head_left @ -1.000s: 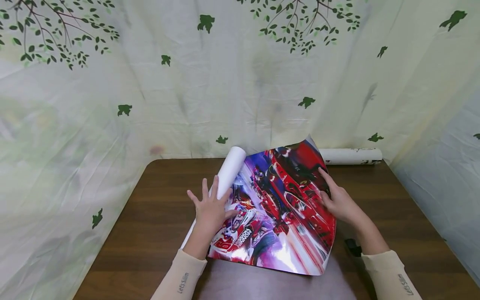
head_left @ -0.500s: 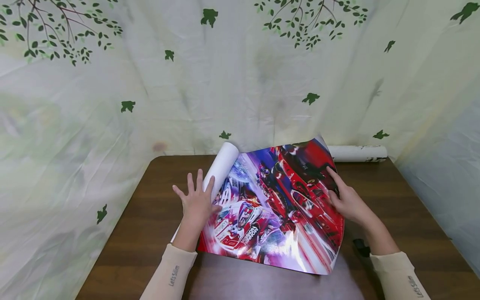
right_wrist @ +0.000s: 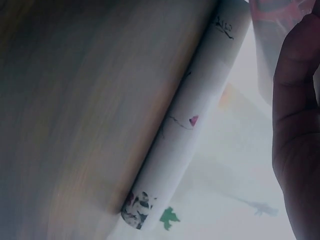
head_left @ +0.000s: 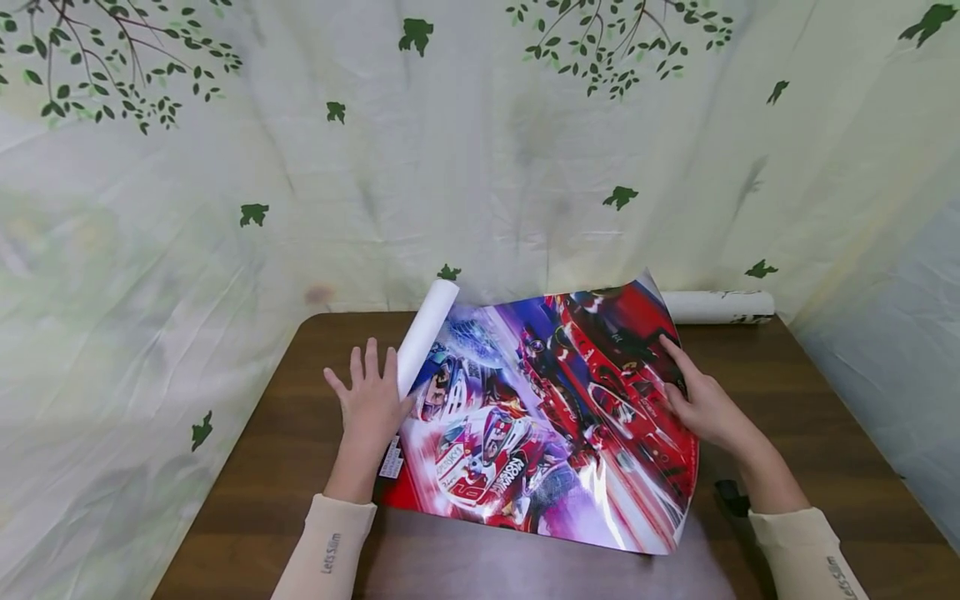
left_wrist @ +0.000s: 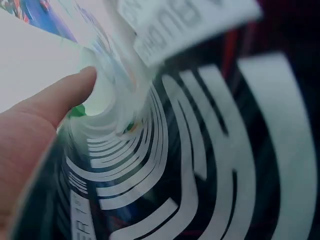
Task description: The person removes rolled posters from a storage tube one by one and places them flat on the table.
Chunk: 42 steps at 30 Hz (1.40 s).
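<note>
A glossy poster of red racing cars and helmets lies partly unrolled on the brown table. Its left side stays curled into a white roll. My left hand rests at this roll with straight, spread fingers, the thumb towards the printed face. The left wrist view looks into the curl, where dark print with white stripes shows near the thumb. My right hand presses the poster's right side, index finger straight and thumb lying on the print. Its other fingers are mostly hidden in the head view.
A white rolled tube with dark markings lies along the table's back edge, partly behind the poster. A small black object is beside my right forearm. A leaf-printed curtain hangs behind the table.
My left hand has moved left with the roll, and more of the poster's left part shows, including a second helmet and a white label. The right hand stays on the right side.
</note>
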{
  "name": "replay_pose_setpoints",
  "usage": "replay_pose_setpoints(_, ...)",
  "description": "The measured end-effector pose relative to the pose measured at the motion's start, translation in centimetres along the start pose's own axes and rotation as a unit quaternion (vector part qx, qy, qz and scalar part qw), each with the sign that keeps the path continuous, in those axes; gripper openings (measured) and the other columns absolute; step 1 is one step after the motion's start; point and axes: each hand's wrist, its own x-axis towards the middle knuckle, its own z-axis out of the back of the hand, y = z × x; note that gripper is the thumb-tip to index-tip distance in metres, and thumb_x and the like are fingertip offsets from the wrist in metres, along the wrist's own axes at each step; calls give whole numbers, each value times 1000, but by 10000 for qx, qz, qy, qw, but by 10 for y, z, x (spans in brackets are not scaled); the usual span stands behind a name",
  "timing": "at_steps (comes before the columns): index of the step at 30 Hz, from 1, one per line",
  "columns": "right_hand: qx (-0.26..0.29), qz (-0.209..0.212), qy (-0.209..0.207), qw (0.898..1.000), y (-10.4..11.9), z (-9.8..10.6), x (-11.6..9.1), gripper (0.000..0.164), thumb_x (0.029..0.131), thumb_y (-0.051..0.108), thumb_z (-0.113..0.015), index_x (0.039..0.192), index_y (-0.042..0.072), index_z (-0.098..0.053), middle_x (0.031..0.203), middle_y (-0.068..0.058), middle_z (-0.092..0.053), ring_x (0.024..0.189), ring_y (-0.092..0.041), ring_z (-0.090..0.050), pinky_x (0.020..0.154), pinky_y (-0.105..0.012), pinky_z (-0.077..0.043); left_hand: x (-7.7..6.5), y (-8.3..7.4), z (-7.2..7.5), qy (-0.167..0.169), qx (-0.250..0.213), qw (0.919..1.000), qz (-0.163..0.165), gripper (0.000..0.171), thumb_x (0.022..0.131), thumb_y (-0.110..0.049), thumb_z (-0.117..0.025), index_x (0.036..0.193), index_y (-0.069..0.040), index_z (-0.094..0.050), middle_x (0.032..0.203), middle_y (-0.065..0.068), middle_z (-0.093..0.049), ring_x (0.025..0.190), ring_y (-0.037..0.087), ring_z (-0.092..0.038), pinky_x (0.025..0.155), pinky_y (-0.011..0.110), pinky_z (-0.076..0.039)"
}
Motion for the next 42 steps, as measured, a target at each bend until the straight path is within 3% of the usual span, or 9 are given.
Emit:
replay_pose_setpoints(4,-20,17,-21,10000,-1,1,-2,80,107,0,-51,172,12,-6,116,-31,-68,74,-19,-64,62,-28,-55,3,6,1,-195,-111,9997,-82,96,86,-34,-86,165,-17,-35,170,29,-21,157,53,-21,120,85,-12)
replay_pose_setpoints(9,-38,-9,-37,10000,-4,6,-5,79,107,1,-51,172,15,-9,108,-26,-68,72,-18,-62,60,-28,-54,5,15,8,-89,-88,9996,-257,80,94,-15,-77,162,-35,-40,160,29,-40,137,53,-51,110,74,-44)
replay_pose_setpoints(13,-88,-59,-91,9999,-7,11,-9,76,109,3,-50,172,18,-11,111,-27,-67,69,-16,-61,58,-28,-53,5,27,11,311,-226,9990,-233,61,101,-5,-62,156,-29,-52,140,26,-64,112,49,-69,88,65,-57)
replay_pose_setpoints(17,-58,-117,-122,9998,-11,15,-13,72,110,7,-48,172,20,-13,113,-31,-65,61,-13,-57,54,-29,-50,6,42,11,359,-1087,9933,-130,47,107,-7,-48,152,-18,-56,128,28,-72,94,46,-72,74,62,-57)
replay_pose_setpoints(22,389,-364,-171,9984,-20,19,-17,70,112,15,-48,172,24,-13,119,-32,-58,71,-13,-59,62,-27,-54,8,52,17,187,-2481,9685,13,48,107,-13,-55,155,-20,-54,142,30,-64,109,45,-69,90,61,-55)
replay_pose_setpoints(27,1039,-609,-146,9926,-30,21,-18,86,109,22,-61,173,24,-3,157,-34,-34,108,-15,-60,79,-24,-61,12,57,28,48,-3453,9380,290,55,102,-20,-71,154,-29,-55,155,25,-55,135,47,-58,111,66,-47)
replay_pose_setpoints(32,1361,-649,-47,9886,-37,23,-18,108,103,21,-72,171,33,11,170,-30,-18,119,-12,-56,84,-22,-60,15,58,35,-37,-3867,9214,391,62,100,-23,-75,157,-34,-52,163,19,-49,145,44,-51,117,63,-42)
replay_pose_setpoints(38,1512,-708,226,9857,-41,24,-21,114,100,16,-74,169,36,16,167,-34,-14,130,-46,-49,83,-24,-60,15,59,38,115,-4218,9045,622,78,98,-28,-77,162,-47,-38,171,12,-40,148,41,-46,118,62,-42)
replay_pose_setpoints(42,1447,-622,122,9874,-43,28,-23,111,102,16,-72,170,36,13,166,-35,-16,123,-27,-58,83,-23,-61,16,62,41,273,-4528,8883,720,90,95,-30,-82,165,-50,-29,171,11,-39,140,35,-51,106,39,-50)
